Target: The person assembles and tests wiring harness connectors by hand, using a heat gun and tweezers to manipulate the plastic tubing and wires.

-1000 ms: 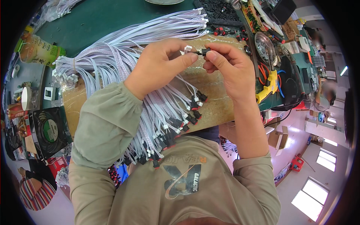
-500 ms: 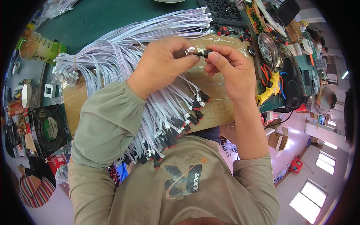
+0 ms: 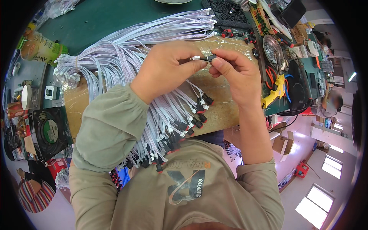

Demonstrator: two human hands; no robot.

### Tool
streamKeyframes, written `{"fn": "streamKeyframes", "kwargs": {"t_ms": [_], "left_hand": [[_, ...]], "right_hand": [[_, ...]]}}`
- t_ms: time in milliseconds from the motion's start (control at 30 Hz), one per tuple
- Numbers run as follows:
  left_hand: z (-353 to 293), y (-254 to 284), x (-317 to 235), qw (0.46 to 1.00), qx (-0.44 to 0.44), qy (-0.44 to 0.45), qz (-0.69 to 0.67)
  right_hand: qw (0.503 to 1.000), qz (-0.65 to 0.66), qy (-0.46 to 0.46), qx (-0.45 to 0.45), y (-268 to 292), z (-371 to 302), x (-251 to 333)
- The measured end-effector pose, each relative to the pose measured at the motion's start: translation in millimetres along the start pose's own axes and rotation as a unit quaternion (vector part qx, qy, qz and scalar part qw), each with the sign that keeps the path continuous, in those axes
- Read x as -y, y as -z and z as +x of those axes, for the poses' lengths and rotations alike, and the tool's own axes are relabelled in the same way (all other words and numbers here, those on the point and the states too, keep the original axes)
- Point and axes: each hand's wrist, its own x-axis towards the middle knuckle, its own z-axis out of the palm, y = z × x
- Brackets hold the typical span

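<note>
Both hands meet above the brown board (image 3: 222,111). My left hand (image 3: 166,67) is closed, pinching the end of a wire lead, with a small white plug (image 3: 196,58) showing at its fingertips. Thumb and fingers of my right hand (image 3: 239,76) close on a small black connector (image 3: 209,58), which sits right beside the left fingertips. Whether the connector and the lead are joined is too small to tell. A bundle of white ribbon cables (image 3: 122,63) lies under my left forearm, many of its near ends fitted with black and red connectors (image 3: 200,107).
A yellow glue gun (image 3: 274,94) lies at the right, near a metal dish (image 3: 273,50). Black parts fill a tray (image 3: 230,15) at the back, with red-and-black pieces (image 3: 227,33) before it. A fan (image 3: 49,132) and a drink bottle (image 3: 42,49) stand at the left.
The black connector and my right fingertips have dropped slightly toward me. The white plug has tilted level between the fingertips. Both hands keep their grip.
</note>
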Motion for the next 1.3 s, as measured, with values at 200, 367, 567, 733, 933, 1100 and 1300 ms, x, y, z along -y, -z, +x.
{"fn": "streamKeyframes", "kwargs": {"t_ms": [200, 367, 567, 733, 933, 1100, 1300], "left_hand": [[1, -2, 0, 0.993, -0.024, -0.079, 0.078], [0, -3, -1, 0.991, -0.012, -0.079, 0.104], [-1, -2, -3, 0.992, 0.087, -0.021, 0.085], [7, 0, -9, 0.998, -0.041, -0.004, 0.057], [22, -6, -8, 0.983, -0.019, 0.026, 0.18], [52, -17, 18, 0.923, -0.059, -0.076, 0.372], [66, -11, 18, 0.924, -0.009, -0.005, 0.382]], "right_hand": [[1.0, 0.004, -0.022, 0.004, 0, -1, -3], [0.999, -0.017, -0.031, 0.023, 4, -2, -2], [0.988, -0.133, -0.081, 0.018, 21, -21, -23], [0.914, -0.364, 0.129, 0.125, 28, -53, -27], [0.933, -0.328, 0.086, 0.117, 25, -56, -22], [0.958, -0.282, 0.01, 0.05, 22, -50, -27], [0.962, -0.269, 0.021, 0.034, 22, -52, -32]]}}
